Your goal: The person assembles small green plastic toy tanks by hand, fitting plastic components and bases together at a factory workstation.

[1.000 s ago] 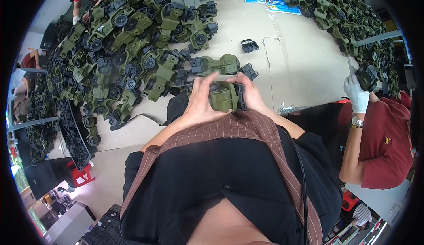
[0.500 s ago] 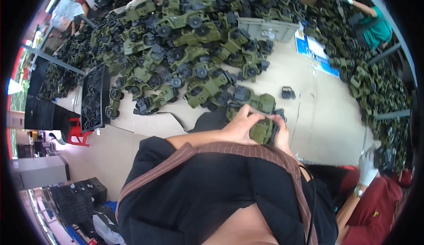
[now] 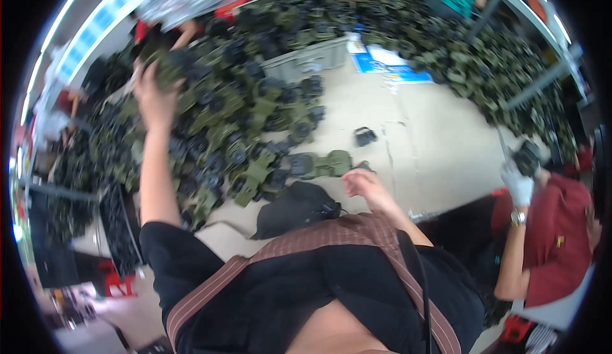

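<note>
My left arm stretches out to the far left over the heap of toy vehicles. In my left hand (image 3: pixel 154 97) is an olive-green toy vehicle (image 3: pixel 167 68), blurred, with my fingers closed round it. My right hand (image 3: pixel 368 187) hovers close to my chest, fingers loosely curled in with nothing showing in them. Just beyond it lies a small dark part (image 3: pixel 363 165), beside a green toy vehicle body (image 3: pixel 325 163) on the table. A small black frame-like part (image 3: pixel 365 136) sits farther off on the tabletop.
Green and black toy vehicles (image 3: pixel 255 169) are heaped left and far. A grey bin (image 3: pixel 309 60) stands behind, near blue-and-white sheets (image 3: pixel 389 67). A black cloth item (image 3: pixel 299 208) lies at the near edge. On my right, a co-worker's gloved hand (image 3: pixel 517 185) holds a dark part.
Both hands were together on the toy vehicle at my chest. Now my left hand has carried it far left, and my right hand has let go. The view has turned.
</note>
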Demonstrator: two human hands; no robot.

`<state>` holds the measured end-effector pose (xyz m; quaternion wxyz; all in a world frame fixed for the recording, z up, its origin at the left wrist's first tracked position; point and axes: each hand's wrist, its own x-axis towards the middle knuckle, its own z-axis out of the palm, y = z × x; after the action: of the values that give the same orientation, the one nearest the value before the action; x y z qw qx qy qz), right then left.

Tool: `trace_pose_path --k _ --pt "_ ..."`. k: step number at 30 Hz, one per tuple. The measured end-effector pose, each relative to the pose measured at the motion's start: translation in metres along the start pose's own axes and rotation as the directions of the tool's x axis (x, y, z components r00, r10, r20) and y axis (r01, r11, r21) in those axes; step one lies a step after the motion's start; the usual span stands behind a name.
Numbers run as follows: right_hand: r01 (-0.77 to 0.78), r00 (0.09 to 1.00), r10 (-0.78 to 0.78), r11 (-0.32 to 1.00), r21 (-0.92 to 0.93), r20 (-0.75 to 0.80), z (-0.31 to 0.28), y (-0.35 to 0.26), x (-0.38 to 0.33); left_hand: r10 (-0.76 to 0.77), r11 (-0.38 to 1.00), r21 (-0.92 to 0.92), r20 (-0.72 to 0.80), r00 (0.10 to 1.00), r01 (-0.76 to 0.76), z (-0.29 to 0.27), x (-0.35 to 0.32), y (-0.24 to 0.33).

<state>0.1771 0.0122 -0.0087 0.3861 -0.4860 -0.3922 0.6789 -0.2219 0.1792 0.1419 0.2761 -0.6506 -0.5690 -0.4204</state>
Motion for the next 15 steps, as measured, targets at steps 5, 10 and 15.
trace_pose_path --k 5,10,15 --pt "-0.054 0.998 0.053 0.996 -0.067 -0.021 -0.029 0.012 0.01 -0.259 0.966 0.096 0.275 0.926 0.242 0.041 -0.037 -0.11" --pt "-0.047 0.986 0.016 0.982 -0.183 -0.168 -0.107 0.018 0.047 -0.25 0.964 0.015 0.401 0.881 0.267 0.022 -0.05 -0.126" --pt "-0.075 0.831 0.068 0.997 0.009 -0.552 -0.217 0.007 0.116 -0.383 0.924 0.137 0.317 0.867 0.358 0.014 -0.076 -0.106"
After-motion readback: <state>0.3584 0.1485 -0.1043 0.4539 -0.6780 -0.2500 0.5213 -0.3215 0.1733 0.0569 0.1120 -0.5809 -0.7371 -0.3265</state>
